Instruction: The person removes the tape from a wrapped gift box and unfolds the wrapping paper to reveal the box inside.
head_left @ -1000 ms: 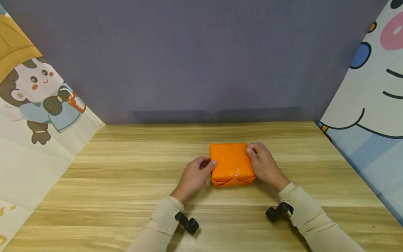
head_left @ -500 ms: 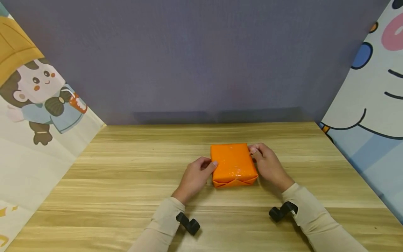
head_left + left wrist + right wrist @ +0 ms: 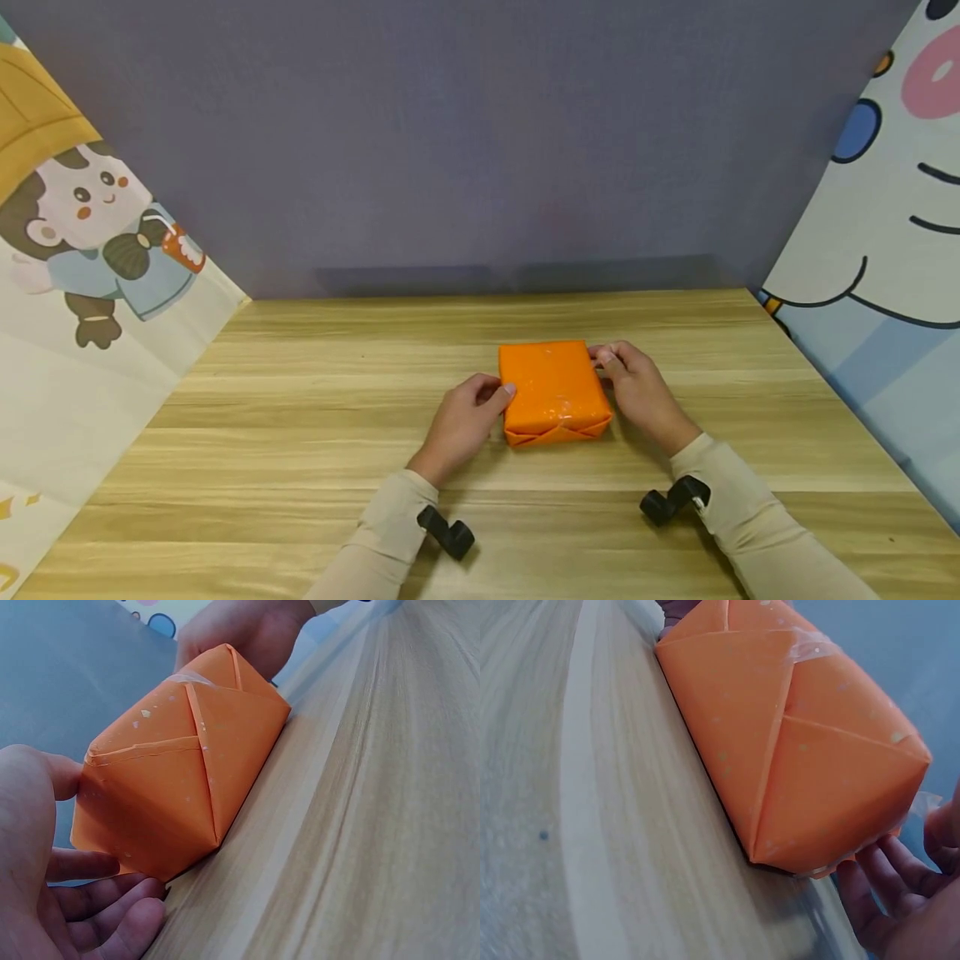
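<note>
An orange paper-wrapped package [image 3: 555,383], box-shaped with folded ends, rests on the wooden table right of centre. My left hand [image 3: 463,417] grips its left side, the thumb over the top edge and the fingers lower down, as the left wrist view shows. At the far right edge my right hand [image 3: 637,387] pinches a strip of clear tape [image 3: 928,801] that sticks out from the package. Its other fingers touch the lower right side of the wrapping in the right wrist view. More clear tape [image 3: 814,646] crosses the folded front end. The package's underside is hidden.
The wooden table [image 3: 300,467] runs back to a grey panel [image 3: 480,150]. Printed cartoon walls stand on the left [image 3: 97,250] and right [image 3: 885,250]. A black wrist mount [image 3: 446,533] sits on the left sleeve, another [image 3: 675,500] on the right.
My right hand has drawn slightly to the right, leaving a small gap beside the package's top right edge. The left hand and the package stay nearly in place.
</note>
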Available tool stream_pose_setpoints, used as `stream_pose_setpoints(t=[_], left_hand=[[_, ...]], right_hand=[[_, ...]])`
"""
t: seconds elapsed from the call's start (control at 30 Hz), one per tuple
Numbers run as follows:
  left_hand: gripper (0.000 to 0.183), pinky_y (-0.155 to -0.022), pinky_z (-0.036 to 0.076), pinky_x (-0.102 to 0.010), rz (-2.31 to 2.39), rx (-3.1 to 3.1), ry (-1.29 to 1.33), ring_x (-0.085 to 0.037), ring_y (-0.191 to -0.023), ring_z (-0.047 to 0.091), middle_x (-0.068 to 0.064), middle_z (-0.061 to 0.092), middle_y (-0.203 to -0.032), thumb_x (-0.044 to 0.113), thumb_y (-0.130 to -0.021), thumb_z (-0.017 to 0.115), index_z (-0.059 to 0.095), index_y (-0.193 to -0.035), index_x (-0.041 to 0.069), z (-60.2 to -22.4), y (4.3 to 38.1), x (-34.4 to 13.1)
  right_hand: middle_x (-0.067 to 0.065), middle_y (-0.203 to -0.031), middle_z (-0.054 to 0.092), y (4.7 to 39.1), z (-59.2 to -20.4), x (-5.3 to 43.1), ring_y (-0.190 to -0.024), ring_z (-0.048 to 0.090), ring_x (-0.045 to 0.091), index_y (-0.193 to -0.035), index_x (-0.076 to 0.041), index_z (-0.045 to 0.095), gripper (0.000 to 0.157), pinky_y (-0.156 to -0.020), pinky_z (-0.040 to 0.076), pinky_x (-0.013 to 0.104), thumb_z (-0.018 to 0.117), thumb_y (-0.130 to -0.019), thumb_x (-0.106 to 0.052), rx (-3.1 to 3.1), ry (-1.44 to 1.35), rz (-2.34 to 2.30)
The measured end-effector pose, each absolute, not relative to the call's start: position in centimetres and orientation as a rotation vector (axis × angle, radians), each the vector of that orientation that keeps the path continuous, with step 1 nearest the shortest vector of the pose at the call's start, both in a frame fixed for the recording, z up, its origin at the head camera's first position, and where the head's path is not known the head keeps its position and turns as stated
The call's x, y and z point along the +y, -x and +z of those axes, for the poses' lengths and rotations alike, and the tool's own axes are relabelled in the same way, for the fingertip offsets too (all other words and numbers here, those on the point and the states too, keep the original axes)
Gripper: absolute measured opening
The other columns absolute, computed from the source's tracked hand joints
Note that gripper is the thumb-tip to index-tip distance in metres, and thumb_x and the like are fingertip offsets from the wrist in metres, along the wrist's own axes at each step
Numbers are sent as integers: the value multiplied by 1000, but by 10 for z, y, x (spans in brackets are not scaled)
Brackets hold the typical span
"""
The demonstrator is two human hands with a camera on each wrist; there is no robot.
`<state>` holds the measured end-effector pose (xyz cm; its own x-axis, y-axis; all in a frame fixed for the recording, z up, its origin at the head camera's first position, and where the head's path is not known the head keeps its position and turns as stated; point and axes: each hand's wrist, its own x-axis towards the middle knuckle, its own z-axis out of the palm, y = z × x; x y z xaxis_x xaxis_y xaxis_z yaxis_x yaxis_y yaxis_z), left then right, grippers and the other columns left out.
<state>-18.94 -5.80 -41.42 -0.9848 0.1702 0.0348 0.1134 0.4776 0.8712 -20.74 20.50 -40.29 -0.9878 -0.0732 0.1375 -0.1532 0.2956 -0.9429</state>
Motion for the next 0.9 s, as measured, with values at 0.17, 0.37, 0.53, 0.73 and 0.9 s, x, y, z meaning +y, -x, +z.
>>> stream_pose_setpoints(t=[0.17,0.37,0.53,0.73,0.9], left_hand=[[50,-85,52,-36,1561,2645,-260,-13,-93,62,6,68,-102,58,-96,58,69,-121,16,-414,189,-58],[50,-84,53,-35,1566,2640,-257,-12,-93,62,7,68,-102,59,-95,58,69,-121,17,-415,190,-58],[47,-84,52,-35,1554,2658,-253,-12,-92,62,7,68,-101,56,-96,59,69,-119,17,-414,190,-57],[47,-85,52,-36,1563,2664,-265,-13,-92,61,5,68,-102,55,-97,59,70,-118,15,-413,189,-57],[47,-86,52,-37,1575,2655,-270,-13,-93,61,4,68,-102,55,-97,58,70,-118,14,-413,189,-57]], right_hand=[[26,-131,54,207,-404,207,-113,59,29,-122,11,52,38,-88,52,26,34,-111,-20,-2457,-189,1885],[26,-135,52,208,-407,211,-108,60,24,-125,11,50,43,-86,54,27,33,-111,-26,-2439,-163,1991],[25,-136,54,209,-408,214,-105,62,16,-118,9,51,42,-84,55,28,34,-111,-28,-2400,-134,2053],[12,-123,64,210,-409,217,-99,65,9,-108,6,52,31,-83,56,30,40,-110,-23,-2308,-97,2131],[2,-109,68,211,-408,219,-96,67,13,-102,1,52,19,-82,57,32,44,-108,-15,-2186,-75,2256]])
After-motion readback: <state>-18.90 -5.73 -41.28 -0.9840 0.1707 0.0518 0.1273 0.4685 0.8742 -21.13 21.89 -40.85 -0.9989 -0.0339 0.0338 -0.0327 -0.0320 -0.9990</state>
